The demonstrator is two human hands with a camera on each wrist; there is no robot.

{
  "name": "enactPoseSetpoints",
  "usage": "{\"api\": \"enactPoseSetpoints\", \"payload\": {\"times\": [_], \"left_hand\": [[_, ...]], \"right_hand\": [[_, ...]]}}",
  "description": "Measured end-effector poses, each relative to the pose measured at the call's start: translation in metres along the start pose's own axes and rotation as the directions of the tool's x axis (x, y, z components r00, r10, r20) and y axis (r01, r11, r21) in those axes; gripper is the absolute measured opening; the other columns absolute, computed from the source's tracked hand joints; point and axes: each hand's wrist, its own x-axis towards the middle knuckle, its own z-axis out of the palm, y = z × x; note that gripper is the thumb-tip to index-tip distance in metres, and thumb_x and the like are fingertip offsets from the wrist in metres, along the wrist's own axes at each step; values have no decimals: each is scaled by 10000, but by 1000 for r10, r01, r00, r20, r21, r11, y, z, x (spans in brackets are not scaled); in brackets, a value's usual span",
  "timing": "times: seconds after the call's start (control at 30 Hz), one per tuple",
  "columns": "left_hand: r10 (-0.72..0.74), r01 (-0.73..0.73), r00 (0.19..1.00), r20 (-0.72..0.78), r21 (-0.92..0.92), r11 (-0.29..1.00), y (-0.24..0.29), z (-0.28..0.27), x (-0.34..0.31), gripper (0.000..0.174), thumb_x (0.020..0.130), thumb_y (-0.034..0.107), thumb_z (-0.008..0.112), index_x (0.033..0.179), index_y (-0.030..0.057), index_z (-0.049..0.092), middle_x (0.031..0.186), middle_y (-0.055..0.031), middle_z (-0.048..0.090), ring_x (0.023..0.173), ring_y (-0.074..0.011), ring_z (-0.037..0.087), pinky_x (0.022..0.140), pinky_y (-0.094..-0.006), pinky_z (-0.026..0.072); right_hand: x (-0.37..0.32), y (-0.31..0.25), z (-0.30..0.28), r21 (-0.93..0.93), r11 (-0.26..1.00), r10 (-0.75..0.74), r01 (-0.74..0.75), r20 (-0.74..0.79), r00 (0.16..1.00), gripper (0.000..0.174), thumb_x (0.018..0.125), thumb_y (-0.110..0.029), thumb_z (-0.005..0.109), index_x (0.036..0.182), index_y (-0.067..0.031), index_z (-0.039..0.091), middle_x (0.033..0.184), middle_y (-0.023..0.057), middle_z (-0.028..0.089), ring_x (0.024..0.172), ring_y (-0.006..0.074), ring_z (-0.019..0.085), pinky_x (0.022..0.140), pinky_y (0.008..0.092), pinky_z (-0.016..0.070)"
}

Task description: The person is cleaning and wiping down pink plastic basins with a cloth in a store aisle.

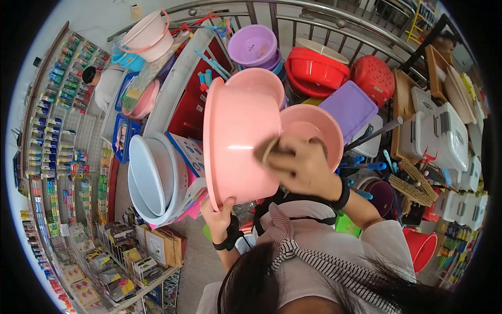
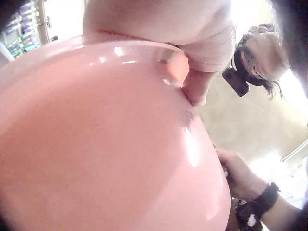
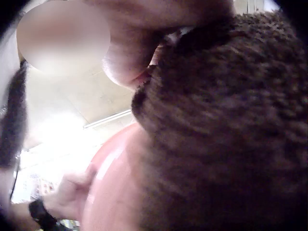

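Note:
A large pink plastic basin [image 1: 243, 141] is tipped on its side in front of the person's chest. By its rim, the left hand [image 1: 220, 217] grips it, with the thumb [image 2: 196, 89] over the edge in the left wrist view. The right hand [image 1: 306, 166], blurred in the head view, holds a brown fuzzy cloth [image 3: 226, 125] against the basin's outer wall. That cloth fills much of the right wrist view and hides part of the basin. Two more pink basins, one behind [image 1: 261, 83] and one to the right [image 1: 314, 123], stand close by.
Light blue tubs [image 1: 151, 178] stand on the left. Purple basins [image 1: 252, 44] and red basins [image 1: 319, 70] are stacked along a metal railing [image 1: 324, 23]. Lidded clear boxes [image 1: 444, 136] line the right side. A purple lid [image 1: 349, 107] leans near the right pink basin. Hanging goods [image 1: 68, 99] cover the left wall.

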Motion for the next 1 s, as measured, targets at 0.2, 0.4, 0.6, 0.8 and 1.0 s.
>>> {"api": "enactPoseSetpoints", "payload": {"times": [0.2,0.4,0.6,0.8,1.0], "left_hand": [[-15,1,996,85,157,988,-5,-5,8,396,824,353,774,767,-18,647,557,-27,523,514,-96,451,488,-272,341],[38,-101,976,214,293,951,18,6,20,270,802,240,769,790,-10,668,612,-128,605,518,-240,584,509,-317,420],[19,-114,955,296,308,944,7,18,24,188,805,159,743,833,-16,679,634,-146,618,539,-285,609,534,-343,458],[-43,-50,938,345,255,966,13,27,18,159,809,108,728,867,-32,679,693,-161,645,586,-276,636,571,-329,479],[-50,-33,942,332,239,970,9,23,22,156,809,88,726,885,-40,682,713,-161,661,602,-263,648,581,-323,486]], "right_hand": [[-19,14,30,59,997,49,-52,61,997,223,720,-128,700,943,-129,716,884,72,562,674,249,622,590,367,512],[14,9,28,44,990,140,-136,-86,986,223,753,-73,685,975,-78,675,884,109,547,687,283,607,590,377,482],[-13,-9,42,131,991,-3,-5,60,998,230,727,-77,684,956,-90,673,857,72,496,740,226,588,611,358,495],[14,16,35,281,932,245,-230,-18,969,287,740,-41,631,1025,-62,657,855,109,487,744,281,580,633,368,477],[-13,-2,37,403,902,110,-157,137,984,343,752,-18,630,1095,-8,641,863,101,418,716,238,535,661,342,476]]}}
